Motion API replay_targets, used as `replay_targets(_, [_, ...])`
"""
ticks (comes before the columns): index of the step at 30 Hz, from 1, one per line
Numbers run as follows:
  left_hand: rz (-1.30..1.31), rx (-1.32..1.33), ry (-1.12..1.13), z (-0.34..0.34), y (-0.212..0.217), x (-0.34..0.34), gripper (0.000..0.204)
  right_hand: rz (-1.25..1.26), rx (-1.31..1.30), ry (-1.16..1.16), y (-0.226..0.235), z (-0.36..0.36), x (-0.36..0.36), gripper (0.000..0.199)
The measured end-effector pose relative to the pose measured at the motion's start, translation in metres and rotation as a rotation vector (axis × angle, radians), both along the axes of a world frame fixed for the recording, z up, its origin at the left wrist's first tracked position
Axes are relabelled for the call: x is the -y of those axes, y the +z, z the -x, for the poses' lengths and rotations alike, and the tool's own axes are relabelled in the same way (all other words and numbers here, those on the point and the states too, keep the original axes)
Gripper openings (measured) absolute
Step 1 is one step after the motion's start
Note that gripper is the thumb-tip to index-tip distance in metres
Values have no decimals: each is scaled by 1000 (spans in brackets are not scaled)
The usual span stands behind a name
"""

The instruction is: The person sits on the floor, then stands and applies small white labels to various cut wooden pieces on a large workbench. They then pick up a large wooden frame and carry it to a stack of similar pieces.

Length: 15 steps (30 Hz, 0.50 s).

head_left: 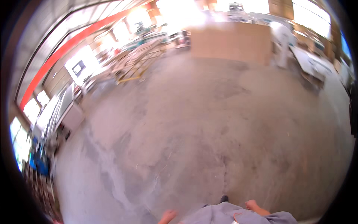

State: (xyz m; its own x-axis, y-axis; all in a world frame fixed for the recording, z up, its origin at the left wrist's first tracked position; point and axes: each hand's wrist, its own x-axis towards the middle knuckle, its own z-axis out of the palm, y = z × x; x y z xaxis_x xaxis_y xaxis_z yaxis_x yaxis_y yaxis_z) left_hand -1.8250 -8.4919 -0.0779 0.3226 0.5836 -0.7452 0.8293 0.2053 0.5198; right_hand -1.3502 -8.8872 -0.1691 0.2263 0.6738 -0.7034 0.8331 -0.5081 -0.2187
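Note:
At the bottom edge, my left hand (169, 215) hangs low beside my grey shirt (212, 215), its fingers loosely curled and a little blurred. On the other side of the shirt, my right hand (251, 204) is closed in a loose fist. Nothing shows in either hand, and neither one touches an object. Below both hands lies the stained concrete floor (194, 123). The tip of a dark shoe (224, 198) pokes out past the shirt.
A large brown panel or box (231, 43) stands ahead. Long boards lie on a yellow-framed rack (130, 76) at far left. Nearer left is a workbench (63, 114), with blue items (39, 162) beside it. A white-topped table (309, 65) stands far right.

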Motion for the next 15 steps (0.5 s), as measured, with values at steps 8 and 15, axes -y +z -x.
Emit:
replay_targets(8, [133, -144, 111, -53, -53, -21, 35, -564, -309, -1145, 124, -234, -378, 8])
replay_targets(15, [-104, -197, -459, -153, -159, -247, 35, -472, -670, -958, 98, -268, -540, 10])
